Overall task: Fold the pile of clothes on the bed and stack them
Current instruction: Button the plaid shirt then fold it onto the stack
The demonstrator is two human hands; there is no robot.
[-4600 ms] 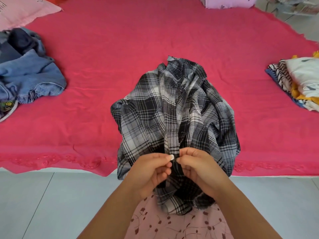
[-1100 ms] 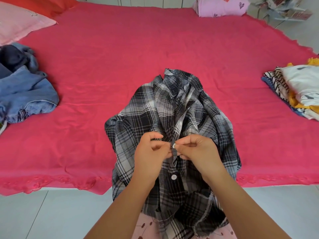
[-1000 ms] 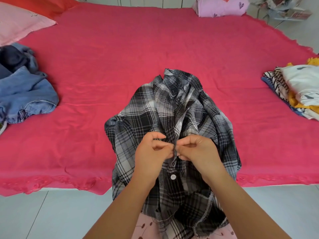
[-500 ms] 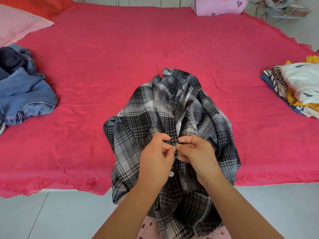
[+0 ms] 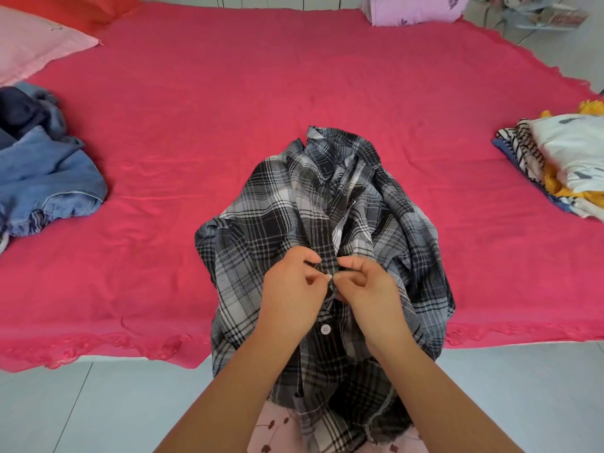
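A black, grey and white plaid shirt [image 5: 287,207] lies crumpled over the near edge of the red bed [image 5: 261,86], its lower part hanging off toward me. My left hand [image 5: 291,295] and my right hand [image 5: 369,295] meet at the shirt's front placket and pinch the two fabric edges together at a button. One fastened white button [image 5: 325,328] shows just below my hands. A heap of unfolded denim and dark clothes [image 5: 42,171] sits at the left of the bed. A stack of folded clothes [image 5: 562,161] sits at the right edge.
A pink pillow [image 5: 29,44] lies at the far left corner and a lilac folded bundle [image 5: 415,9] at the far edge. Pale tiled floor [image 5: 81,410] runs along the near side of the bed. Wide bare red sheet lies beyond the shirt.
My hands have moved up the placket from a lower button to a higher one; the lower white button now sits fastened below them. The shirt has shifted slightly further onto the bed.
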